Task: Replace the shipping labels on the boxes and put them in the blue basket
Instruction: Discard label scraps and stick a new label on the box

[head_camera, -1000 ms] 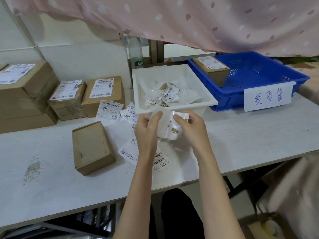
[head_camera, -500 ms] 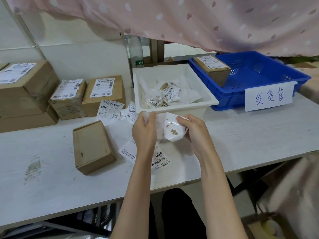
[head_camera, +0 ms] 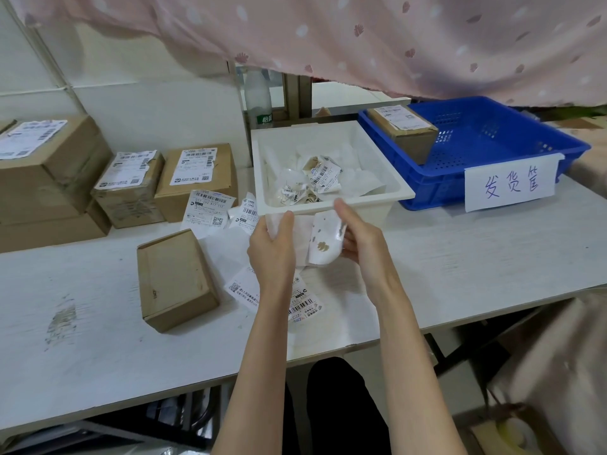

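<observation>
My left hand [head_camera: 272, 247] and my right hand [head_camera: 361, 239] both pinch a white label sheet [head_camera: 320, 239] with brown scraps stuck to it, just in front of the white bin [head_camera: 404, 192]. A bare cardboard box [head_camera: 174, 280] without a label lies on the table left of my hands. Loose shipping labels [head_camera: 239, 287] lie under and beside my wrists. The blue basket [head_camera: 512, 149] stands at the right back, with one labelled box [head_camera: 404, 136] in its left corner.
Three labelled boxes [head_camera: 197, 172] stand at the back left against the wall. The white bin holds crumpled old labels [head_camera: 315, 182]. A paper sign [head_camera: 510, 185] hangs on the basket's front. A pink curtain [head_camera: 361, 37] hangs overhead. The table's front edge [head_camera: 460, 320] runs close below my arms.
My hands have spread a little further apart, and the sheet between them has opened out. They sit slightly lower and nearer the bin's front wall.
</observation>
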`<state>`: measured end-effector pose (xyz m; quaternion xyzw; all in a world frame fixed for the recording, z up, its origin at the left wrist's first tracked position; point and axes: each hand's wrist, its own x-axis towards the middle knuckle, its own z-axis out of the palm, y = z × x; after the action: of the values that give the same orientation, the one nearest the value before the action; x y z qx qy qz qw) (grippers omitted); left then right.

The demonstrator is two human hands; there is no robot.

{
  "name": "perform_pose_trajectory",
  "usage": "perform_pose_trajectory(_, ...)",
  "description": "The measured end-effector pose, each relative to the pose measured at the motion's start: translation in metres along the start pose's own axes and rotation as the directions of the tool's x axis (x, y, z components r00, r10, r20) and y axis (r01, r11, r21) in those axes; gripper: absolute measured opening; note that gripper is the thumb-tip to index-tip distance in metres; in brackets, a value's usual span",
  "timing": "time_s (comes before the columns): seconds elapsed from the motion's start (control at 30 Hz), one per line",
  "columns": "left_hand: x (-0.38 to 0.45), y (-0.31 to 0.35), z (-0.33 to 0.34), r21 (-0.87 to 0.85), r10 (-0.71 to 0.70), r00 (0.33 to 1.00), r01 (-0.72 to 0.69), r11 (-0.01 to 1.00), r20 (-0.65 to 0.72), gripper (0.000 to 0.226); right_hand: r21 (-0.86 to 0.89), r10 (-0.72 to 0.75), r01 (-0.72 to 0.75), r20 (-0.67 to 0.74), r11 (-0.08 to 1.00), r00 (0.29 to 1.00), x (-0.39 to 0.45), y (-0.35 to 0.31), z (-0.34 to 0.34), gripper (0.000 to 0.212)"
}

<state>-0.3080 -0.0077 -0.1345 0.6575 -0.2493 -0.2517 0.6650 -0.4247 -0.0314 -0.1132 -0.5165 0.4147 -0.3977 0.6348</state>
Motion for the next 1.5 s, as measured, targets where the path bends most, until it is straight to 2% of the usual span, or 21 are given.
perform_pose_trajectory(0.03, -0.001, 0.000, 0.000, -0.018, -0.017, 1.000, 0.016, 1.000, -0.005, 0.044, -0.069, -0.027, 0.027, 0.010, 0.997, 1.000, 0.000, 0.002, 0.000, 0.057)
perform_pose_trajectory(0.07, -0.002, 0.000, 0.000, -0.033, -0.024, 1.000, 0.024, 0.999, -0.011, 0.040, -0.141, -0.047, 0.051, 0.026, 0.989, 0.999, -0.001, 0.004, 0.001, 0.055)
perform_pose_trajectory(0.17, 0.001, 0.000, 0.000, -0.103, -0.094, 0.996, 0.093, 0.990, 0.001, 0.028, -0.290, -0.106, 0.108, 0.024, 0.951, 0.994, -0.001, 0.009, 0.002, 0.020)
perform_pose_trajectory(0.23, 0.001, 0.002, -0.002, -0.175, -0.143, 0.988, 0.151, 0.973, 0.055, 0.029, -0.209, -0.113, 0.101, -0.045, 0.973, 0.993, 0.002, 0.011, 0.003, 0.009)
perform_pose_trajectory(0.33, -0.003, 0.007, -0.004, -0.245, -0.189, 0.965, 0.231, 0.942, 0.182, 0.031, -0.006, -0.081, 0.081, -0.129, 0.997, 0.988, 0.006, 0.011, 0.004, 0.012)
perform_pose_trajectory(0.4, -0.006, 0.006, -0.003, -0.187, -0.172, 0.958, 0.217, 0.958, 0.230, 0.031, 0.024, -0.070, 0.075, -0.150, 0.997, 0.986, 0.006, 0.012, 0.004, 0.012)
perform_pose_trajectory(0.5, -0.005, -0.002, -0.001, -0.089, -0.111, 0.971, 0.133, 0.987, 0.213, 0.031, 0.055, -0.052, 0.061, -0.156, 0.997, 0.986, 0.004, 0.014, 0.003, 0.010)
perform_pose_trajectory(0.67, -0.002, -0.008, 0.000, 0.023, -0.070, 0.984, 0.067, 0.997, 0.161, 0.022, 0.070, 0.012, -0.003, -0.127, 0.998, 0.992, 0.005, 0.015, -0.003, 0.014)
perform_pose_trajectory(0.73, -0.002, -0.008, 0.000, -0.007, -0.079, 0.981, 0.081, 0.997, 0.177, 0.024, 0.097, 0.025, -0.014, -0.114, 0.995, 0.993, 0.006, 0.014, -0.005, 0.015)
perform_pose_trajectory(0.87, -0.001, -0.003, 0.000, -0.130, -0.197, 0.964, 0.221, 0.967, 0.178, 0.012, 0.222, 0.051, -0.033, -0.078, 0.975, 0.996, 0.008, 0.012, -0.008, 0.015)
perform_pose_trajectory(0.97, 0.001, -0.003, -0.003, -0.246, -0.270, 0.942, 0.315, 0.917, 0.199, 0.016, 0.424, 0.090, -0.068, -0.032, 0.903, 0.995, 0.009, 0.013, -0.014, 0.018)
perform_pose_trajectory(1.03, 0.001, -0.004, -0.005, -0.265, -0.272, 0.940, 0.322, 0.909, 0.208, 0.018, 0.453, 0.082, -0.073, 0.001, 0.889, 0.997, 0.008, 0.011, -0.016, 0.018)
perform_pose_trajectory(1.13, 0.000, -0.002, -0.005, -0.243, -0.198, 0.957, 0.247, 0.938, 0.210, 0.013, 0.414, 0.071, -0.070, 0.014, 0.907, 0.997, 0.006, 0.008, -0.012, 0.020)
perform_pose_trajectory(1.2, -0.002, 0.003, -0.005, -0.231, -0.147, 0.969, 0.191, 0.954, 0.197, 0.014, 0.452, 0.123, -0.110, 0.000, 0.885, 0.992, 0.007, 0.005, -0.012, 0.032)
perform_pose_trajectory(1.3, -0.005, 0.004, -0.007, -0.200, -0.089, 0.979, 0.126, 0.972, 0.185, 0.016, 0.475, 0.196, -0.181, 0.018, 0.861, 0.980, 0.011, 0.001, -0.016, 0.066)
perform_pose_trajectory(1.33, -0.006, 0.004, -0.006, -0.184, -0.079, 0.981, 0.112, 0.976, 0.177, 0.016, 0.444, 0.209, -0.192, 0.012, 0.875, 0.978, 0.012, -0.001, -0.015, 0.065)
perform_pose_trajectory(1.37, -0.007, 0.004, -0.006, -0.174, -0.067, 0.983, 0.097, 0.980, 0.171, 0.013, 0.388, 0.220, -0.193, -0.025, 0.901, 0.975, 0.012, 0.000, -0.015, 0.054)
perform_pose_trajectory(1.43, -0.009, 0.005, -0.006, -0.175, -0.054, 0.983, 0.085, 0.981, 0.175, 0.005, 0.203, 0.188, -0.159, -0.131, 0.966, 0.973, 0.012, 0.002, -0.012, 0.024)
perform_pose_trajectory(1.5, -0.011, 0.009, -0.007, -0.208, -0.084, 0.978, 0.124, 0.970, 0.191, 0.017, 0.079, 0.101, -0.088, -0.180, 0.993, 0.978, 0.009, 0.005, -0.010, 0.003)
